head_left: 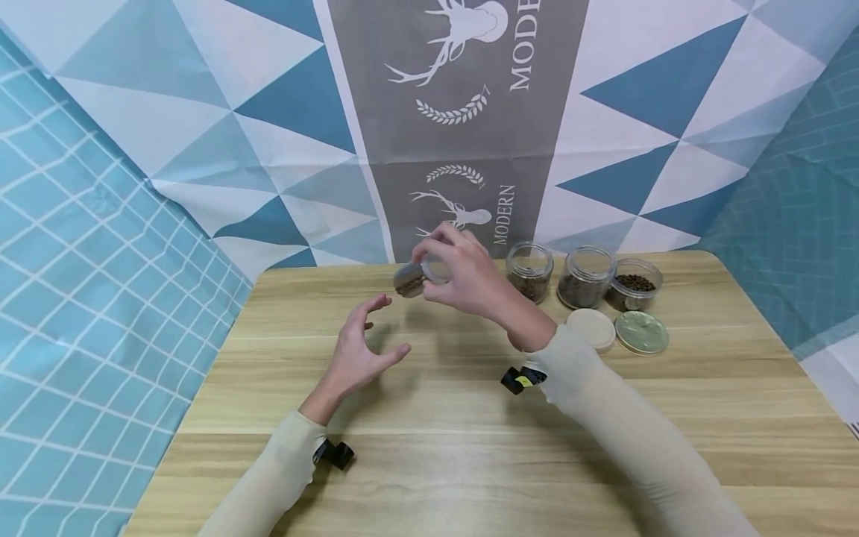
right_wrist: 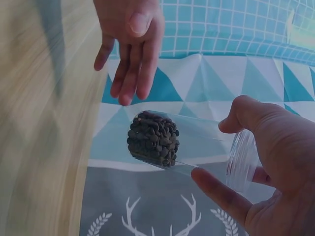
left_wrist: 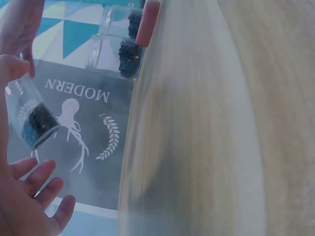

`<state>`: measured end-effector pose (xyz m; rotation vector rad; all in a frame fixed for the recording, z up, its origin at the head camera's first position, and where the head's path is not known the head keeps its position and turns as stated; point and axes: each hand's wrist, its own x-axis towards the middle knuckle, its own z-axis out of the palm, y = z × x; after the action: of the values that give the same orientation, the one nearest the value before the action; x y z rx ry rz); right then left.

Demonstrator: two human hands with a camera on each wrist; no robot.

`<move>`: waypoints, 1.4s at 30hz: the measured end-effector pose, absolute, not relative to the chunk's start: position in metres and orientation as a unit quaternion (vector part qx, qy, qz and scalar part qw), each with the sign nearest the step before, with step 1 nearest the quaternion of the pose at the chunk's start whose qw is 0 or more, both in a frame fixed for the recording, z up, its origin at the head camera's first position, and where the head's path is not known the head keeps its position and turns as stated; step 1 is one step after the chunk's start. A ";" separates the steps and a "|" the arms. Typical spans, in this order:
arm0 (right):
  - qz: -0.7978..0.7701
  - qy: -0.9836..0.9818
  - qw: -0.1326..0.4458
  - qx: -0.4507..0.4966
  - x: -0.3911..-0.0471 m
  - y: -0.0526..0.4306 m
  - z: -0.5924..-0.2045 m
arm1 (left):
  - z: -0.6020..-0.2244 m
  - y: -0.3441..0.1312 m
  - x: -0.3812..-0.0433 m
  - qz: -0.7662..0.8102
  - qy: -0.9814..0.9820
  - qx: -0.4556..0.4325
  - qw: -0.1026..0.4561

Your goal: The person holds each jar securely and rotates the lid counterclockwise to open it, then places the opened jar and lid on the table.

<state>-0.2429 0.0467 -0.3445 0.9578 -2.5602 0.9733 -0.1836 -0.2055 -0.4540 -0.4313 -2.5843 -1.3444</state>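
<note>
My right hand [head_left: 463, 272] grips a clear jar [right_wrist: 197, 130] near its threaded neck, thumb on one side and fingers on the other. The jar is raised and tipped over, its base pointing left. Dark brown pellets [right_wrist: 153, 140] are gathered at the base end. My left hand [head_left: 359, 350] is held up just left of the jar, thumb and fingers spread, with nothing in it. In the right wrist view the left hand's fingertips [right_wrist: 127, 96] hang close by the jar's base, apart from it.
Toward the back right of the wooden table [head_left: 443, 447] stand three jars without lids: a left one [head_left: 530, 272], a middle one [head_left: 586, 280] and a shorter one [head_left: 633, 287], each with dark pellets. A cream lid [head_left: 590, 330] and a green lid [head_left: 642, 333] lie before them.
</note>
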 end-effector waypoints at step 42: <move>0.357 -0.875 0.173 0.278 -0.199 0.153 -0.396 | -0.431 -0.198 -0.193 -0.400 -0.897 -0.173 0.077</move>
<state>-0.1994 0.1532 -0.3959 0.7884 -2.4820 1.0115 -0.1929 -0.1985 -0.4312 -0.5187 -2.6875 -1.1986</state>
